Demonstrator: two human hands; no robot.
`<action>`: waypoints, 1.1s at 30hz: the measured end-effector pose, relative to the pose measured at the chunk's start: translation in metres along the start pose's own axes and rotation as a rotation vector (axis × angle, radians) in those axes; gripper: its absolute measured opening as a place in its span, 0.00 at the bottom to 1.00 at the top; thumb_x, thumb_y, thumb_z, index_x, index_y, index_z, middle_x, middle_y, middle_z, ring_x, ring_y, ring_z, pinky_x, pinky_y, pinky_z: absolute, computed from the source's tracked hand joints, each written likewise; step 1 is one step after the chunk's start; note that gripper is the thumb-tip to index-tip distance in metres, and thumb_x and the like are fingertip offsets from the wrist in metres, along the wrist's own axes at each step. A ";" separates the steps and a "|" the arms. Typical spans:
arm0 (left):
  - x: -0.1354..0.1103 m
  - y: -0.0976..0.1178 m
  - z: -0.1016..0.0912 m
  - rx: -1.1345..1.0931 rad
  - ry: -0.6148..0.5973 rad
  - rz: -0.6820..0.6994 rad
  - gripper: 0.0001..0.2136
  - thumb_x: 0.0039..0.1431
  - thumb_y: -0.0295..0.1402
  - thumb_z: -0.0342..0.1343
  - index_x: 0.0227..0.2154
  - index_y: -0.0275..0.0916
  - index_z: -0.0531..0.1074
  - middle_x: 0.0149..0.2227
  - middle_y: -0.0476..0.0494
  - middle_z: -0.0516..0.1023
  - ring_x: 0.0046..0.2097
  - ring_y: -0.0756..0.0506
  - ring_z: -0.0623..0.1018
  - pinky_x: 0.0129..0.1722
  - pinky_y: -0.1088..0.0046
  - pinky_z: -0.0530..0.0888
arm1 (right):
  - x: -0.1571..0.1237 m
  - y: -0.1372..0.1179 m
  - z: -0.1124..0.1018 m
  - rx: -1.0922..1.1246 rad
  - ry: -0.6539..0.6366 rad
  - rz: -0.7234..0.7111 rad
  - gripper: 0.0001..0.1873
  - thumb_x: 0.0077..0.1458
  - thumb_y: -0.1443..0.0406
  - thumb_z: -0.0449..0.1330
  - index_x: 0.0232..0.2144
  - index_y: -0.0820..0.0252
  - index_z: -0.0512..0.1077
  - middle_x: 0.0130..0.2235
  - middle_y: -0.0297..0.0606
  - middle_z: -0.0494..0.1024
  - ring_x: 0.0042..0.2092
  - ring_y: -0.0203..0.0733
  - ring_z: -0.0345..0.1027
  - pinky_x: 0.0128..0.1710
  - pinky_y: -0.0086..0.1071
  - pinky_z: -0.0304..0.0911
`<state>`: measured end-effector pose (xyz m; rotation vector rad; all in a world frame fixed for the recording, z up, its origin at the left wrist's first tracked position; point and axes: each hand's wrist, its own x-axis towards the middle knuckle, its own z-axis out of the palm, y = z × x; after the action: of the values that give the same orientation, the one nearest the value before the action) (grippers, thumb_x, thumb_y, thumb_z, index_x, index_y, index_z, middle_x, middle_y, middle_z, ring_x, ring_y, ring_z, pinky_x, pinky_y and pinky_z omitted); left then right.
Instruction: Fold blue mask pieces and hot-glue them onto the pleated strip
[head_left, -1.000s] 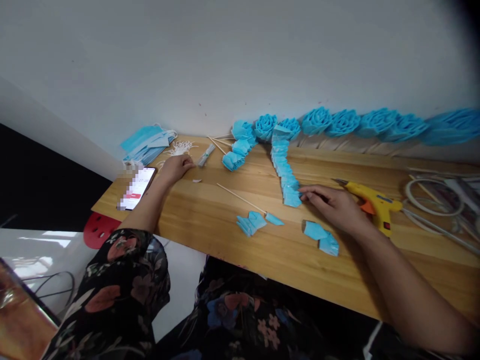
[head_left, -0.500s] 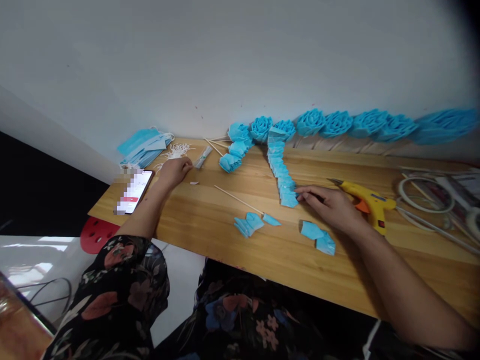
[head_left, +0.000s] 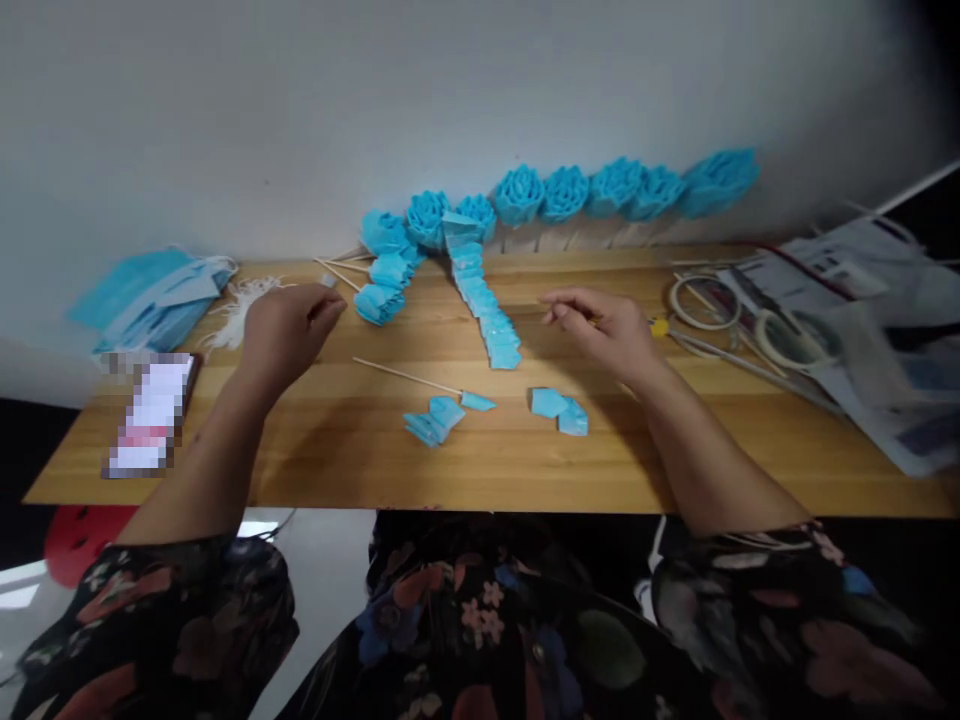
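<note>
Blue and pleated, a strip point(head_left: 480, 290) runs along the counter point(head_left: 322, 450) from the rosettes point(head_left: 519, 192) toward the person, the right hand point(head_left: 606, 328) nearer, loosely curled off its right edge. Beyond bunched folds point(head_left: 379, 303) left of the strip, the left hand point(head_left: 283, 328) curls inward; whether either grips anything cannot be told. Stick point(head_left: 405, 376) and scraps point(head_left: 446, 410) lie on the strip's near side.

On my feed, a long, pleated, light-blue strip point(head_left: 475, 293) slants toward me on the brown wooden table point(head_left: 360, 465). Nearer, I see a thin pale stick point(head_left: 407, 376) lying flat, its blue tip point(head_left: 478, 401) between two folded light-blue scraps point(head_left: 560, 410).
</note>
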<state>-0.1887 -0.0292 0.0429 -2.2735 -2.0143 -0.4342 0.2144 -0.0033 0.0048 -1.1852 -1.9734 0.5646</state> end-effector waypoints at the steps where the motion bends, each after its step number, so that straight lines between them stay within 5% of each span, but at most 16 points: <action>1: 0.001 0.011 0.000 -0.019 0.015 0.056 0.17 0.68 0.44 0.48 0.36 0.41 0.79 0.33 0.42 0.80 0.36 0.42 0.76 0.37 0.65 0.64 | 0.000 -0.007 -0.006 -0.018 -0.024 -0.024 0.16 0.65 0.60 0.55 0.47 0.54 0.81 0.37 0.36 0.85 0.35 0.42 0.76 0.36 0.35 0.67; 7: 0.007 0.081 0.006 -0.171 -0.083 0.306 0.15 0.69 0.41 0.49 0.35 0.42 0.79 0.34 0.44 0.81 0.40 0.41 0.78 0.44 0.64 0.68 | -0.015 -0.040 -0.037 -0.181 -0.151 -0.060 0.16 0.66 0.60 0.56 0.48 0.47 0.82 0.37 0.35 0.86 0.40 0.46 0.79 0.42 0.38 0.68; 14: 0.015 0.134 0.024 -0.343 -0.229 0.570 0.16 0.70 0.40 0.49 0.34 0.40 0.79 0.34 0.44 0.83 0.37 0.43 0.78 0.43 0.64 0.67 | -0.063 -0.025 -0.040 -0.335 -0.250 0.000 0.14 0.65 0.61 0.57 0.45 0.50 0.82 0.43 0.40 0.86 0.45 0.50 0.80 0.44 0.42 0.70; 20: 0.008 0.135 0.041 -0.391 -0.295 0.669 0.15 0.70 0.39 0.50 0.32 0.39 0.78 0.32 0.44 0.83 0.35 0.45 0.78 0.41 0.67 0.67 | -0.091 -0.020 -0.035 -0.371 -0.254 0.072 0.14 0.68 0.61 0.55 0.43 0.53 0.81 0.42 0.43 0.85 0.43 0.51 0.79 0.42 0.41 0.69; 26: 0.007 0.130 0.046 -0.380 -0.294 0.628 0.14 0.69 0.39 0.51 0.33 0.39 0.79 0.34 0.43 0.84 0.36 0.44 0.79 0.41 0.67 0.67 | -0.076 -0.023 -0.021 -0.417 -0.343 0.057 0.12 0.68 0.60 0.56 0.44 0.54 0.79 0.46 0.43 0.83 0.48 0.52 0.76 0.44 0.43 0.68; 33: 0.011 0.127 0.051 -0.400 -0.263 0.557 0.14 0.69 0.37 0.52 0.32 0.39 0.79 0.33 0.44 0.84 0.34 0.45 0.79 0.43 0.66 0.68 | -0.066 -0.029 -0.007 -0.334 -0.360 0.061 0.08 0.60 0.61 0.64 0.29 0.54 0.74 0.34 0.39 0.79 0.39 0.47 0.72 0.39 0.39 0.64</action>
<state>-0.0548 -0.0235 0.0139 -3.1318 -1.3559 -0.5436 0.2234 -0.0748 0.0045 -1.4274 -2.4141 0.5194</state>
